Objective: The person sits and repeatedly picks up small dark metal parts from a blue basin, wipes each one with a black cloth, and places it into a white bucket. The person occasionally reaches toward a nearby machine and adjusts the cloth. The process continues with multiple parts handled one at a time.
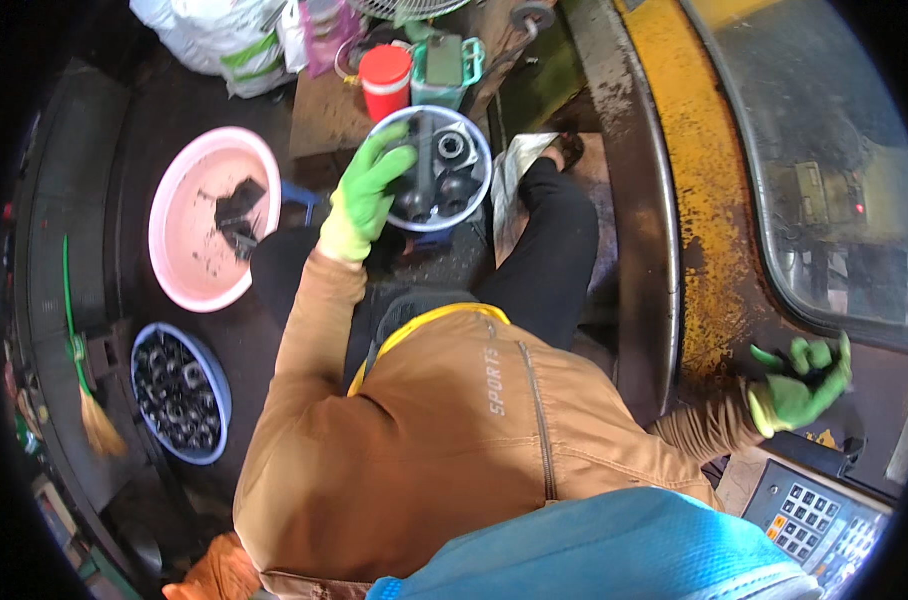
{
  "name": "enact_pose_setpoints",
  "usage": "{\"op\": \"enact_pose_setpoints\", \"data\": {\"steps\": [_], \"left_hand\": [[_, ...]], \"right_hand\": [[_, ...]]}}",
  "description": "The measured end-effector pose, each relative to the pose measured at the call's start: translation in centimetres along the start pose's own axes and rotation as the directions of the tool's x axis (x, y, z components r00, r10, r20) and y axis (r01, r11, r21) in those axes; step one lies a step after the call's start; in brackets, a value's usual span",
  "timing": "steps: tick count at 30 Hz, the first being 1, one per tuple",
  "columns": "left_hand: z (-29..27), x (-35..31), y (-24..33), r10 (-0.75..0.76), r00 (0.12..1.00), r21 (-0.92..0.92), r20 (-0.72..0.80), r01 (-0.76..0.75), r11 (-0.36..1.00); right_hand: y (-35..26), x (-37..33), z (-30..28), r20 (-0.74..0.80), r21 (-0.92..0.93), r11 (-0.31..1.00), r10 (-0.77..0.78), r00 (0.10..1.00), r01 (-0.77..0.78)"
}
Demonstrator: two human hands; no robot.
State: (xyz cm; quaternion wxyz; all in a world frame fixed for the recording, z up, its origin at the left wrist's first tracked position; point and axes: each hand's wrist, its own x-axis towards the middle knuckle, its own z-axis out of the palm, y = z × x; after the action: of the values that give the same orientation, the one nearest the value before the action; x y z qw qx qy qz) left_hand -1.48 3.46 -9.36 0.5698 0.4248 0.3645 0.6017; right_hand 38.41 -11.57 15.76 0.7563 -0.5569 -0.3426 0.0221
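My left hand (365,195), in a green glove with a pale yellow cuff, is raised at the left rim of a small light-blue basin (487,165). Its fingers are apart and slightly blurred, with nothing visible in them. Inside that basin lie rounded black plastic parts (457,190) and a long dark piece (421,165). Far to the right, my right hand (806,385), gloved alike, hovers before the yellow machine (709,240), near its door window. The right fingers are loosely bent and apart; a dark patch shows between them, and I make out no held thing.
A pink tub (164,225) with black scraps and a blue tub (224,385) full of black parts stand at left, near a broom (96,425). Beyond the basin are a red-lidded jug (386,80), a green basket (439,95) and a fan (404,8). A keypad panel (809,520) sits lower right.
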Motion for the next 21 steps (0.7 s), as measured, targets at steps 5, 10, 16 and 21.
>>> {"op": "enact_pose_setpoints", "data": {"steps": [5, 10, 16, 21], "left_hand": [[6.4, -0.1, 4.5, 0.208, 0.968, 0.381, 0.141, -0.247, 0.891], [10.1, -0.7, 6.0, 0.351, 0.860, 0.623, 0.371, -0.511, 0.593], [8.5, -0.8, 5.9, 0.421, 0.803, 0.655, 0.421, -0.591, 0.472], [7.6, -0.7, 4.3, 0.251, 0.945, 0.530, 0.208, -0.325, 0.783]], "right_hand": [[7.3, -8.5, 8.6, 0.713, -0.263, 0.921, 0.386, 0.585, -0.288], [12.9, -14.6, 14.3, 0.855, -0.101, 0.600, 0.461, 0.239, -0.794], [15.2, -16.3, 15.4, 0.906, -0.176, 0.244, 0.418, -0.060, -0.954], [17.6, -16.8, 15.2, 0.823, -0.348, 0.261, 0.545, -0.160, -0.901]]}}
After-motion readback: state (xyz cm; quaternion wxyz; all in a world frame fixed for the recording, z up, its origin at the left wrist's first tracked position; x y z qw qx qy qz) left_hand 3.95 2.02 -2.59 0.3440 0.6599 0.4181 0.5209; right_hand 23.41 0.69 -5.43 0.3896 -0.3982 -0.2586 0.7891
